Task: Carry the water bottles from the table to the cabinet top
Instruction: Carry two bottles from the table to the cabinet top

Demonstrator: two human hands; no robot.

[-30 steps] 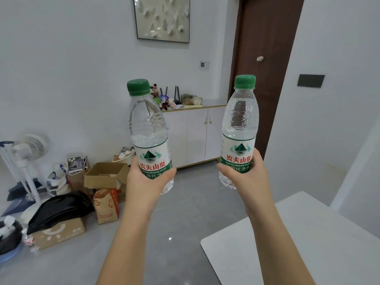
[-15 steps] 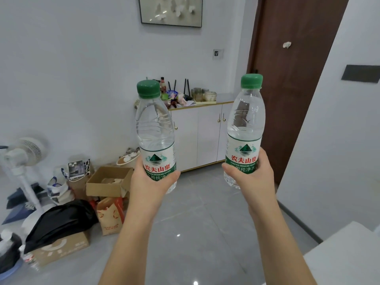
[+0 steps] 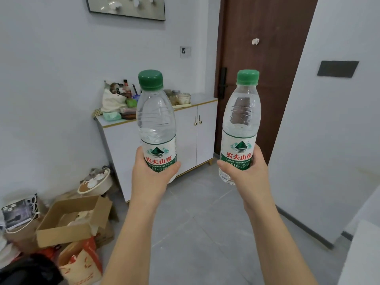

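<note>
I hold two clear water bottles upright in front of me, each with a green cap and a white-and-green label. My left hand grips the left bottle around its label. My right hand grips the right bottle the same way. Behind them stands the white cabinet against the far wall. Its grey top is bare at the right end and crowded with a bag, cups and jars on the left.
A brown door is right of the cabinet, and a white wall corner juts out at right. An open cardboard box, bags and a bowl clutter the floor at left. Grey floor tiles lie between me and the cabinet.
The cabinet has grown larger and nearer as I walked toward it. The white table has dropped out of view at lower right. Both bottles stay upright in my hands.
</note>
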